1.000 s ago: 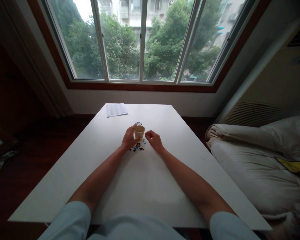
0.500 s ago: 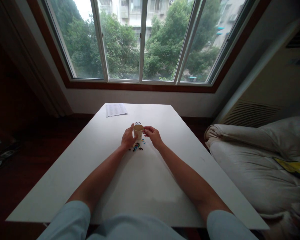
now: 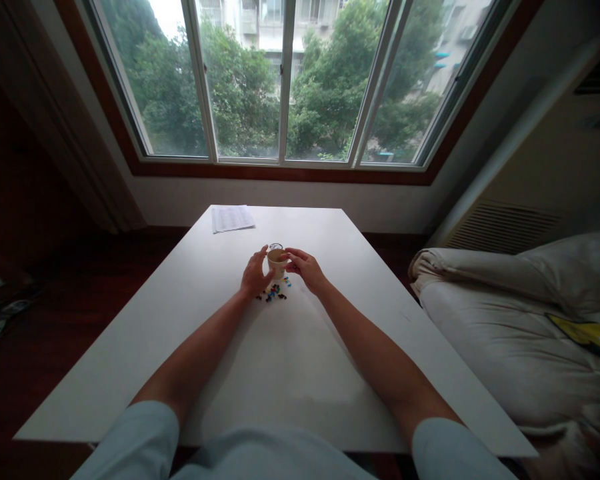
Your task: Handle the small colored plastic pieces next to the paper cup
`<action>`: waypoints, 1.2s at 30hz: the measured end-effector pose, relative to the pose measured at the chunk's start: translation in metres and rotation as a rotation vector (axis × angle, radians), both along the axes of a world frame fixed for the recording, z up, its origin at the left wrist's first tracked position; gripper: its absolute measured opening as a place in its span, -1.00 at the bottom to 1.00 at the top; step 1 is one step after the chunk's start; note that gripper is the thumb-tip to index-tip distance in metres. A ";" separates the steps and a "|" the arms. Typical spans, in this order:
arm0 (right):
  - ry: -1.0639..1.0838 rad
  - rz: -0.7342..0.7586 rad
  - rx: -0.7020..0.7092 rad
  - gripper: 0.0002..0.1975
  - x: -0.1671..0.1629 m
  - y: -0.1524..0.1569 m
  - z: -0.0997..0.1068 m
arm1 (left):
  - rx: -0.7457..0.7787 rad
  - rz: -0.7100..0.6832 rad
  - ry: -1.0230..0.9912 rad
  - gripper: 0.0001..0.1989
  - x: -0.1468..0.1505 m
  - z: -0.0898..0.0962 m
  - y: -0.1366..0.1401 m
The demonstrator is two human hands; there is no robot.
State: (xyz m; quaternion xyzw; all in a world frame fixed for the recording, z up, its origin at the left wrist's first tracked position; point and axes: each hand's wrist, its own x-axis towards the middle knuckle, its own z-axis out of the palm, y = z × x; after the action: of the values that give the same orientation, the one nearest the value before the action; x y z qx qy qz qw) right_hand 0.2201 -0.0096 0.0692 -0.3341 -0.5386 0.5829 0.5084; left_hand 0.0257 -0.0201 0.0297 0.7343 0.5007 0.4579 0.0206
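Note:
A pale paper cup (image 3: 277,268) stands upright on the white table (image 3: 280,373). My left hand (image 3: 254,273) curves along its left side, thumb and fingers spread apart. Whether that hand presses on the cup is too small to tell. On the right, my right hand (image 3: 305,268) has its fingertips bent together over the rim. Whatever lies between them is hidden. In front of the cup, several small coloured pieces (image 3: 274,292) are scattered, black, blue, yellow and red among them. Just behind the cup is a small clear object with a dark outline (image 3: 276,246).
Sheets of paper (image 3: 233,219) lie at the table's far left corner. Beyond that end is a wide window (image 3: 280,100). A beige padded seat (image 3: 480,333) stands along the right, with a yellow and black item (image 3: 585,333) on it.
My right fingertips have shifted in over the cup's rim; the green piece seen at them before no longer shows. My left hand has drawn slightly left, and the cup sits a touch further right.

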 end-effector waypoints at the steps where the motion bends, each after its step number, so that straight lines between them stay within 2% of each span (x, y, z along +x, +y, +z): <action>1: -0.015 -0.020 0.020 -0.60 0.003 0.001 -0.001 | 0.041 0.006 -0.020 -0.33 -0.001 0.002 -0.001; 4: -0.076 -0.124 0.071 -0.66 0.011 0.008 -0.008 | 0.101 0.051 -0.052 -0.59 -0.006 0.006 -0.002; 7: -0.167 -0.208 0.128 -0.72 0.019 0.016 -0.021 | 0.003 0.055 0.021 -0.80 -0.009 0.007 -0.003; 12: -0.518 -0.220 0.266 -0.75 0.027 0.019 -0.047 | -0.215 -0.058 0.251 -0.80 -0.009 0.005 -0.002; 15: -0.785 -0.208 0.442 -0.80 0.027 0.016 -0.058 | -0.290 -0.138 0.380 -0.77 -0.007 0.004 -0.003; 18: -0.940 -0.237 0.618 -0.84 0.026 0.014 -0.066 | -0.349 -0.178 0.457 -0.76 -0.007 0.003 -0.004; 25: -0.962 -0.169 0.743 -0.84 0.026 0.014 -0.074 | -0.396 -0.209 0.516 -0.75 -0.006 0.003 -0.006; 29: -0.930 -0.152 0.803 -0.87 0.024 0.010 -0.071 | -0.402 -0.179 0.532 -0.75 -0.007 0.004 -0.006; 36: -0.917 -0.009 0.881 -0.87 0.019 0.001 -0.064 | -0.418 -0.158 0.527 -0.74 -0.009 0.007 -0.006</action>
State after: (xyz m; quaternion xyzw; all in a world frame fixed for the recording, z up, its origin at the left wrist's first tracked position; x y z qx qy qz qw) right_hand 0.2388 -0.0090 0.0056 -0.3115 -0.8894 0.1023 0.3184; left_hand 0.0163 -0.0261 0.0372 0.8438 0.5134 0.1368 0.0759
